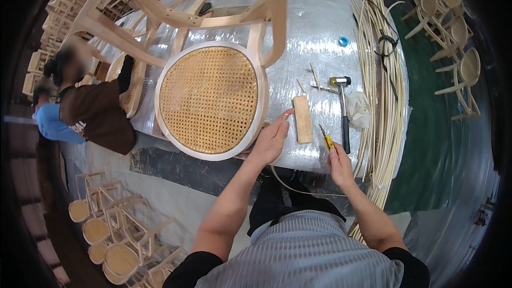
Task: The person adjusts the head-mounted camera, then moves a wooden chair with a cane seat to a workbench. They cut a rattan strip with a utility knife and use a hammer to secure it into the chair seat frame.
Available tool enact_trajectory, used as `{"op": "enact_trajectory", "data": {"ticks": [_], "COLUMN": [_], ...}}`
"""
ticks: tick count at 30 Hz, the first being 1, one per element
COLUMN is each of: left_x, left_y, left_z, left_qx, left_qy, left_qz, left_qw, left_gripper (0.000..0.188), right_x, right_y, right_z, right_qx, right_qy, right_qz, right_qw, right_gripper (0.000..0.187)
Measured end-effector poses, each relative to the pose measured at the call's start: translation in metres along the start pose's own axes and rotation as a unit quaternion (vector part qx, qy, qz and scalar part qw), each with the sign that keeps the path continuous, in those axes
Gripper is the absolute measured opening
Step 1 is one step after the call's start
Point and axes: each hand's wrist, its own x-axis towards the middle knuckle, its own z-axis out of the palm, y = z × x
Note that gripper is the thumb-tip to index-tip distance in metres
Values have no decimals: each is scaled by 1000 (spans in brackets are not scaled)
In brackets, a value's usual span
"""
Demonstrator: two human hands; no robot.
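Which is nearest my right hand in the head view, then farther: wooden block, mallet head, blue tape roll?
From the right hand:
1. Wooden block, up and left, on the table.
2. Mallet head, straight ahead.
3. Blue tape roll, farthest, beyond the mallet.

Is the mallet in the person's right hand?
No: the mallet lies on the table, while the right hand grips a yellow-handled knife.

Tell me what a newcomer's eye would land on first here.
The round cane seat of a pale wooden chair lying on the plastic-wrapped table, with the left hand at its rim. The right hand holds a yellow-handled cutter beside a wooden block and mallet.
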Motion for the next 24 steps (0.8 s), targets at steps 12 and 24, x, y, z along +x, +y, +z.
{"op": "enact_trajectory", "data": {"ticks": [12, 24], "left_x": [-2, 7], "left_y": [-57, -63], "left_z": [57, 71], "left_qx": [310, 348], "left_qy": [-39, -33], "left_qz": [-104, -134], "left_qw": [944, 927], "left_gripper": [45, 39], "right_x": [-25, -17], "right_y": [20, 18], "right_z": [12, 16], "right_qx": [-66, -131], "right_qy": [-7, -47], "right_qz": [-73, -148], "right_qw": [995, 979], "right_gripper": [39, 42]}}
